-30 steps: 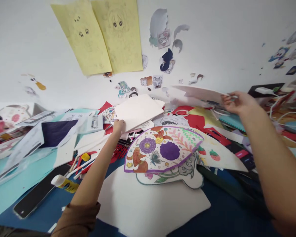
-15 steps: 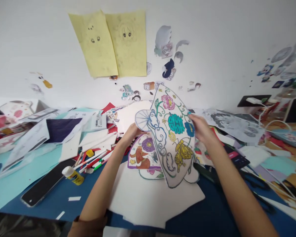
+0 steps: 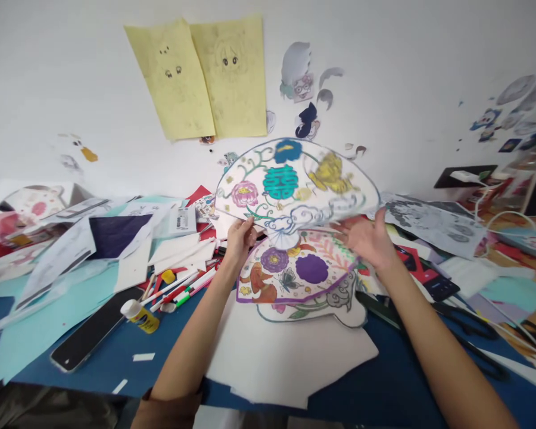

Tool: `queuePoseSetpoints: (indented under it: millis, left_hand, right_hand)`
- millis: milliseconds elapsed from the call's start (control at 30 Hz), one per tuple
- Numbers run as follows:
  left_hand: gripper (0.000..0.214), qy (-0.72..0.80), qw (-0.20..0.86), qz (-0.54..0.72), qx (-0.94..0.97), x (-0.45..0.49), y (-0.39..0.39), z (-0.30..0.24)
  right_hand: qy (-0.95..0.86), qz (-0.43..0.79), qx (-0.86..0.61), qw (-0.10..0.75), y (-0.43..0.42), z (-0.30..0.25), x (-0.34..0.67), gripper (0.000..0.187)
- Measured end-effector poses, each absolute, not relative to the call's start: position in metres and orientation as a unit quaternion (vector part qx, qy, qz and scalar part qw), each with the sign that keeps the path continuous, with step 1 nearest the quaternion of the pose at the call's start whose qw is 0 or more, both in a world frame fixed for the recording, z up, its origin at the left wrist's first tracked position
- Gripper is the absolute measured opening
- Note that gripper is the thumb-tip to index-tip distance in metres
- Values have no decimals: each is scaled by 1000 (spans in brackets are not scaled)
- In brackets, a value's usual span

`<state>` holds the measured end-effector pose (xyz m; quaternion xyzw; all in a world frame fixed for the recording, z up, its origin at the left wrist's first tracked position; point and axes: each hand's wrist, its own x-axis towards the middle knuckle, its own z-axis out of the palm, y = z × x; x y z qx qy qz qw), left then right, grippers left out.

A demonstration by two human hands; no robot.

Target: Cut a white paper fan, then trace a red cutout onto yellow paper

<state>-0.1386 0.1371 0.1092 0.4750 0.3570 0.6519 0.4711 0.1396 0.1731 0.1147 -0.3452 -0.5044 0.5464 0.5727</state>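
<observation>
A fan-shaped paper cutout (image 3: 306, 179) with a teal character, flowers and a yellow butterfly is held up, its curved edge on top. My left hand (image 3: 240, 238) pinches its lower left edge between thumb and fingers. Beside its lower right edge, my right hand (image 3: 370, 241) is spread with the palm up; whether the fingertips touch the paper I cannot tell. Below lies a purple-edged fan cutout (image 3: 311, 269), partly covered by the raised one. Under that, another drawn cutout (image 3: 312, 311) peeks out, resting on white paper sheets (image 3: 290, 366).
To the left are a glue bottle (image 3: 140, 316), a black phone-like slab (image 3: 93, 333) and several markers (image 3: 187, 290). Black scissors (image 3: 469, 328) lie at right. Loose papers (image 3: 433, 223) cover the back, below yellow drawings (image 3: 232, 77) on the wall.
The raised fan cutout has turned from standing on end to lying wide, curved edge up. My right hand has let go of its edge and opened; my left hand now grips its lower left edge.
</observation>
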Motion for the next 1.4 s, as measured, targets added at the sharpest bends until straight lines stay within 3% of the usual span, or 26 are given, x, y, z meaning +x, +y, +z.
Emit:
queuePoseSetpoints:
  millis: [133,333,533,767,1067,1400]
  left_hand:
    - [43,360,453,674,458,-127,143,101]
    - [45,361,489,625,490,-121,145,87]
    - [39,353,497,641,467,-128,148,85]
    - [33,324,438,733,407,-152,144,98]
    - [33,345,428,723,418,-169,146,98]
    - [62,382,474,612,506,-188,145,109]
  right_hand:
    - [-510,602,-265,554,170,117,130,75]
    - [-479,588,-272,592,172,105,106,39]
    - [-444,569,-301,623,179,99,108,44]
    - [-439,584,-310,608,178,102,111,30]
    - [-413,600,-296,618,177,104,113,23]
    - [-296,594,-287,691,188,115,137,12]
